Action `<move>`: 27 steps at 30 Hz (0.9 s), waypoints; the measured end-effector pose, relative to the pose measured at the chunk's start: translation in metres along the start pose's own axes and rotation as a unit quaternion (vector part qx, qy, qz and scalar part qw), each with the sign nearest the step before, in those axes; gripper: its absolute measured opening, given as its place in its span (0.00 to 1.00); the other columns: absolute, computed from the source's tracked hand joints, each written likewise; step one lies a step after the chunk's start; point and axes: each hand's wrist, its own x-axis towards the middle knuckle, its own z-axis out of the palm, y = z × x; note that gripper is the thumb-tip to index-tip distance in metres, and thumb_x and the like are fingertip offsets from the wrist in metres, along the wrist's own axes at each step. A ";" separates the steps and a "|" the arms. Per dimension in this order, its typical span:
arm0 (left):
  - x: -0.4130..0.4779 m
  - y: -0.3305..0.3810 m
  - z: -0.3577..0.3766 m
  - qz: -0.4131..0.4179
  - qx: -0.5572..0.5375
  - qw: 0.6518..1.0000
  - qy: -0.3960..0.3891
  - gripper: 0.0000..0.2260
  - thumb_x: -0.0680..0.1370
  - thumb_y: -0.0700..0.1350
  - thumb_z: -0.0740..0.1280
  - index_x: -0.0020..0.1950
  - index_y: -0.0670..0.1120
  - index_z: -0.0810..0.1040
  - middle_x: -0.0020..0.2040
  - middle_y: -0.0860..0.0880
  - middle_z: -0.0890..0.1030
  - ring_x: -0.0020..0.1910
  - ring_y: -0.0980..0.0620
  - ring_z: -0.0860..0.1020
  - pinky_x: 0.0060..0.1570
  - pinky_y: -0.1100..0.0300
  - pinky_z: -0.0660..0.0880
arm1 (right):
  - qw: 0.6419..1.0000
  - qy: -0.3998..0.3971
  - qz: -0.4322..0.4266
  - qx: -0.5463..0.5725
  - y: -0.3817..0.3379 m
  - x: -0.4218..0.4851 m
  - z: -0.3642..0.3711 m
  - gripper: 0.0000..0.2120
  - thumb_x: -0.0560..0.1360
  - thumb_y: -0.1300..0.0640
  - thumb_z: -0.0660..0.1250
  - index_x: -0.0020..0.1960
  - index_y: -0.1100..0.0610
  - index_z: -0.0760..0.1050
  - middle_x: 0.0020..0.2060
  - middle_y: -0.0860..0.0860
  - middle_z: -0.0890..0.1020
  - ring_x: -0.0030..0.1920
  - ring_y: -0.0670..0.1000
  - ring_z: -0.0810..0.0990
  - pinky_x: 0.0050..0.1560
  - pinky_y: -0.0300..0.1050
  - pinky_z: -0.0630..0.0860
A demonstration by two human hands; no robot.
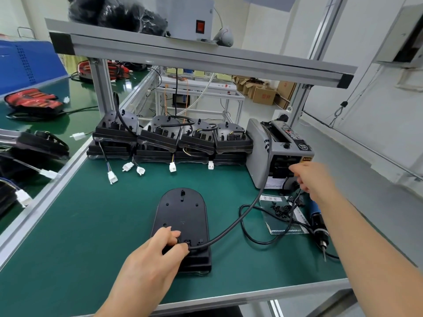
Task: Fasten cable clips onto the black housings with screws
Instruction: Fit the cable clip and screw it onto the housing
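A black housing (183, 216) lies flat on the green mat near the front edge. My left hand (158, 255) presses on its near end, fingers pinched on the black cable (238, 220) where it enters the housing. My right hand (313, 179) reaches toward the front of the grey tape dispenser (263, 152), fingers apart with nothing visibly in them. Small black screws (280, 210) lie on a paper sheet (274, 227). An electric screwdriver (319, 227) with a blue grip rests to the right of the sheet.
Several stacked black housings (171, 138) with white connectors line the back of the mat. An aluminium shelf frame (196, 56) spans overhead. More housings and red parts (32, 101) lie on the bench at left. The bench edge (229, 298) runs close in front.
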 end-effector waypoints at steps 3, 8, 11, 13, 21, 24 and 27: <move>0.000 0.000 0.000 0.002 -0.002 1.000 0.000 0.03 0.75 0.42 0.58 0.45 0.49 0.71 0.44 0.51 0.66 0.51 0.52 0.82 0.37 0.52 0.82 | 0.992 -0.007 0.092 0.082 -0.001 0.006 0.010 0.07 0.75 0.62 0.67 0.39 0.61 0.71 0.31 0.53 0.70 0.27 0.47 0.63 0.17 0.32 0.57; -0.001 -0.001 0.000 0.001 -0.007 1.000 -0.004 0.03 0.76 0.42 0.58 0.46 0.48 0.71 0.44 0.51 0.66 0.52 0.51 0.82 0.38 0.51 0.82 | 0.982 0.003 0.115 0.149 0.000 0.013 0.016 0.06 0.75 0.60 0.68 0.50 0.62 0.75 0.31 0.51 0.70 0.28 0.45 0.66 0.17 0.30 0.60; -0.001 -0.001 0.000 -0.002 -0.004 1.000 -0.002 0.06 0.75 0.42 0.58 0.44 0.47 0.74 0.44 0.50 0.68 0.52 0.51 0.82 0.36 0.51 0.81 | 0.978 0.014 0.122 0.171 -0.002 0.013 0.019 0.06 0.75 0.60 0.67 0.50 0.62 0.76 0.31 0.51 0.70 0.28 0.45 0.67 0.17 0.29 0.61; -0.001 0.000 0.000 -0.008 0.009 1.000 -0.006 0.09 0.75 0.41 0.58 0.43 0.45 0.78 0.42 0.49 0.71 0.51 0.51 0.82 0.34 0.52 0.81 | 0.974 0.021 0.127 0.187 -0.002 0.013 0.020 0.06 0.75 0.61 0.67 0.50 0.62 0.75 0.31 0.51 0.70 0.28 0.45 0.67 0.17 0.29 0.62; -0.001 0.002 -0.001 -0.022 0.018 0.999 -0.014 0.11 0.75 0.42 0.58 0.39 0.44 0.79 0.39 0.47 0.73 0.50 0.53 0.82 0.33 0.53 0.81 | 0.969 0.058 0.141 0.197 -0.006 0.015 0.027 0.07 0.73 0.64 0.67 0.38 0.59 0.71 0.28 0.52 0.70 0.26 0.46 0.65 0.16 0.30 0.59; -0.001 0.003 -0.003 -0.026 0.018 0.999 -0.018 0.11 0.75 0.43 0.58 0.39 0.44 0.79 0.39 0.47 0.73 0.50 0.53 0.82 0.33 0.53 0.81 | 0.967 0.080 0.135 0.199 -0.008 0.012 0.031 0.09 0.72 0.65 0.66 0.36 0.58 0.68 0.28 0.52 0.68 0.25 0.47 0.64 0.16 0.30 0.57; -0.001 0.002 -0.003 -0.029 0.020 0.999 -0.022 0.11 0.75 0.43 0.58 0.39 0.44 0.79 0.39 0.47 0.73 0.50 0.53 0.82 0.34 0.53 0.81 | 0.967 0.093 0.116 0.209 -0.005 0.010 0.033 0.10 0.71 0.65 0.65 0.36 0.57 0.67 0.27 0.52 0.68 0.24 0.47 0.63 0.17 0.30 0.57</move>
